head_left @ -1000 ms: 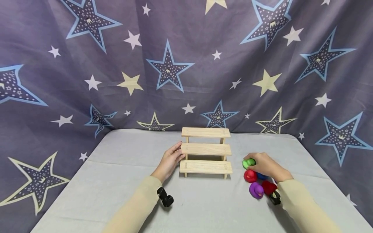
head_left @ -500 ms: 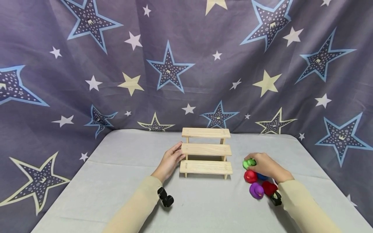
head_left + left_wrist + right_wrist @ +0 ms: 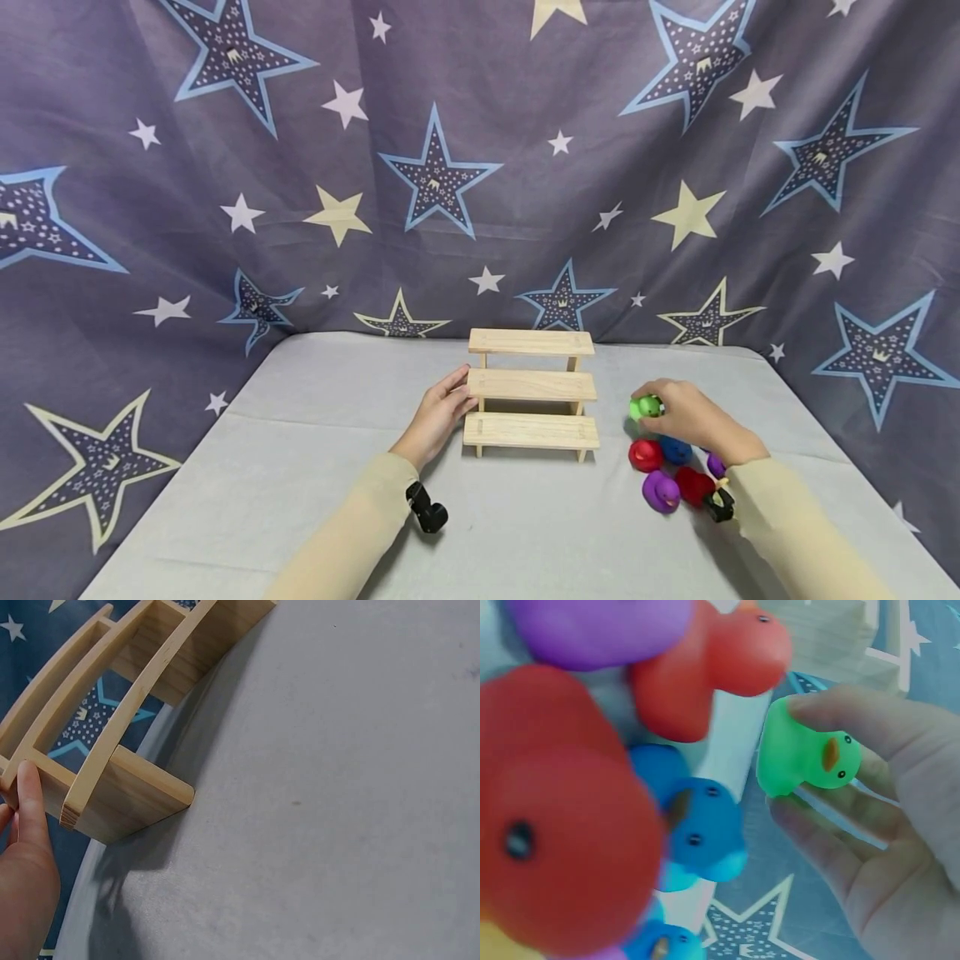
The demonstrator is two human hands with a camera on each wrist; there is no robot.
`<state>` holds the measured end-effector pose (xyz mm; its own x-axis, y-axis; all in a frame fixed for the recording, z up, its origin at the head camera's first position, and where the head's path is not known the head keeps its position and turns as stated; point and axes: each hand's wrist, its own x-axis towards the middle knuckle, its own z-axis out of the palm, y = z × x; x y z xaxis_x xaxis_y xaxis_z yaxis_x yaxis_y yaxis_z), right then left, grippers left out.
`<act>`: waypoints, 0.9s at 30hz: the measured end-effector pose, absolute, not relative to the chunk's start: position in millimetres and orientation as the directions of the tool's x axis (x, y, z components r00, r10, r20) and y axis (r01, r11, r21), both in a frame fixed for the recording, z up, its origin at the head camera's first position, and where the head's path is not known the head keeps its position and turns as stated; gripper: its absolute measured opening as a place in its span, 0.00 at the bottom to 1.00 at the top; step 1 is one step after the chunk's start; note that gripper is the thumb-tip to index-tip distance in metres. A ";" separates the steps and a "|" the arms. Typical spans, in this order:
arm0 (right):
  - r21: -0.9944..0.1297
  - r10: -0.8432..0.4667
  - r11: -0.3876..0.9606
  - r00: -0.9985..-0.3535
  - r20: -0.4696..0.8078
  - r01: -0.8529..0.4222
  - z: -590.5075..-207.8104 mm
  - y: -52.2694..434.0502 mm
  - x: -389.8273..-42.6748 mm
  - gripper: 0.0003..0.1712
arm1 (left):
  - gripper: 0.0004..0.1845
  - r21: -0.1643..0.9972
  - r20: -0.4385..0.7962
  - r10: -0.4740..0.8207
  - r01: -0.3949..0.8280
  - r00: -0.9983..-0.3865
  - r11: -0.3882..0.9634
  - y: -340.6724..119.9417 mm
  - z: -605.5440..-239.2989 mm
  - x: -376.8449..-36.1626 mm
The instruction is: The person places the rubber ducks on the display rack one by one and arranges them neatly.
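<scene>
A pale wooden three-step display stand [image 3: 531,430] stands on the table. My left hand [image 3: 435,421] holds its left end, thumb and fingers at the end of the middle step; the left wrist view shows one finger [image 3: 30,795] lying against the wood. On the right, my right hand [image 3: 693,421] pinches a green rubber duck [image 3: 645,407] between thumb and fingers, raised above the other ducks. In the right wrist view the green duck [image 3: 810,754] faces the palm, gripped from both sides.
Below the right hand sit a red duck [image 3: 645,455], a blue duck [image 3: 677,451], a purple duck [image 3: 661,492] and a darker red duck [image 3: 693,486], with another purple duck [image 3: 716,464] beside the sleeve. A star-patterned curtain [image 3: 480,167] hangs behind the table [image 3: 525,533].
My right hand has lifted the green duck up off its spot by the red one and turned it slightly, uncovering more of the blue and purple ducks. The left hand stays still.
</scene>
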<state>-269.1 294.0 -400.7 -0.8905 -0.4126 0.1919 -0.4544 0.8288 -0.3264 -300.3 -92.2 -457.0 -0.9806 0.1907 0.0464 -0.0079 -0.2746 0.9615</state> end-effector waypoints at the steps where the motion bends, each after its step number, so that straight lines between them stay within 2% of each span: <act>1: -0.323 -0.415 0.826 -0.886 0.206 -0.461 -397.9 293.6 -269.0 0.16 | 0.28 0.961 0.045 0.191 -0.009 -0.981 -0.275 -92.2 -457.1 -300.4; 7: -0.308 -0.416 0.812 -0.862 0.290 -0.496 -383.2 291.4 -267.6 0.16 | 0.28 0.958 0.048 0.191 -0.008 -0.980 -0.286 -92.5 -457.9 -300.8; 18: -0.279 -0.413 0.808 -0.836 0.363 -0.520 -367.6 279.9 -274.5 0.18 | 0.28 0.963 0.043 0.198 -0.012 -0.979 -0.268 -92.8 -458.5 -302.5; 23: -0.312 -0.391 0.801 -0.841 0.375 -0.511 -361.2 266.1 -276.1 0.19 | 0.28 0.963 0.039 0.201 -0.017 -0.979 -0.269 -93.5 -458.8 -302.4; 27: -0.327 -0.398 0.774 -0.819 0.414 -0.542 -358.3 253.1 -280.3 0.19 | 0.28 0.963 0.041 0.199 -0.015 -0.979 -0.269 -93.9 -458.3 -301.7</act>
